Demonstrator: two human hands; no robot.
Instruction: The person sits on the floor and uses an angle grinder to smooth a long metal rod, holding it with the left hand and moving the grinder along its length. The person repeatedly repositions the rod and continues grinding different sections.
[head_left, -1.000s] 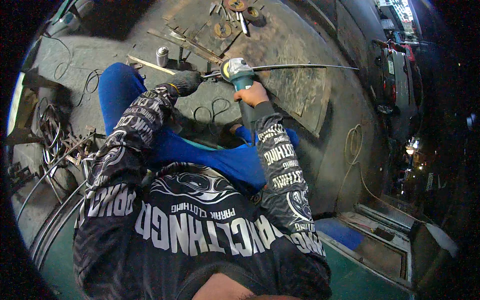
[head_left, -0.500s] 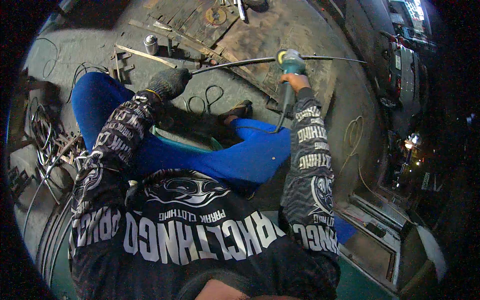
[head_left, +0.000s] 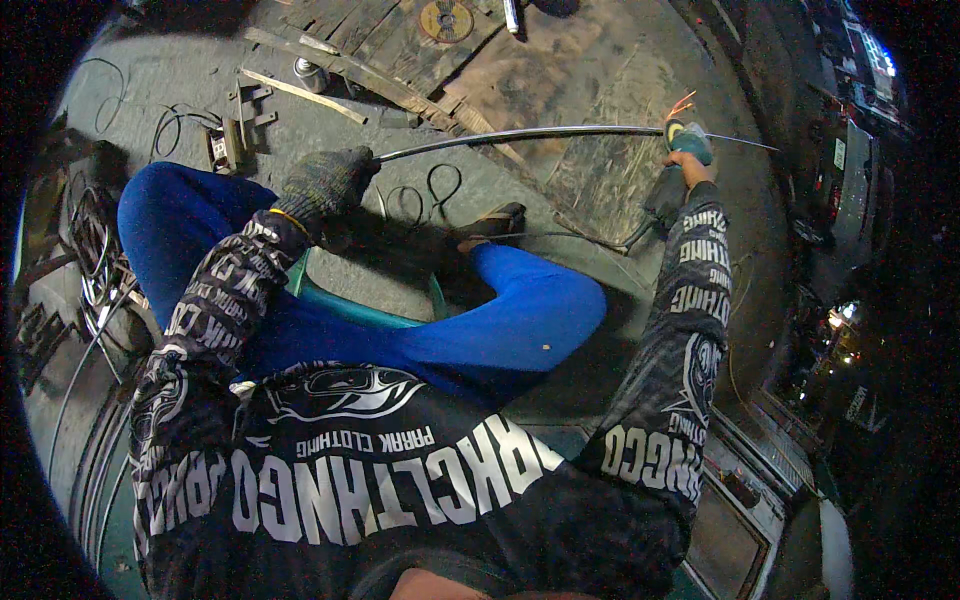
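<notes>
My left hand (head_left: pixel 328 182), in a grey knit glove, is closed round the near end of a long thin metal rod (head_left: pixel 520 136). The rod stretches away to the right in front of me. With my bare right hand (head_left: pixel 690 168) I grip a teal angle grinder (head_left: pixel 692 146), its yellowish disc against the rod toward the far end. Orange sparks (head_left: pixel 682 103) fly up from the disc. A dark cord hangs from the grinder and runs back past my foot (head_left: pixel 492 222).
On the floor ahead are a metal can (head_left: pixel 311 75), a wooden strip (head_left: pixel 300 94) and worn wooden boards (head_left: pixel 610 170) bearing a round disc (head_left: pixel 446 20). Coiled cables and metal scraps (head_left: pixel 95 260) lie at my left. A parked vehicle (head_left: pixel 850 180) stands at the right.
My right hand and the grinder have moved right along the rod toward its far end. Sparks now show at the disc. My left hand keeps its hold.
</notes>
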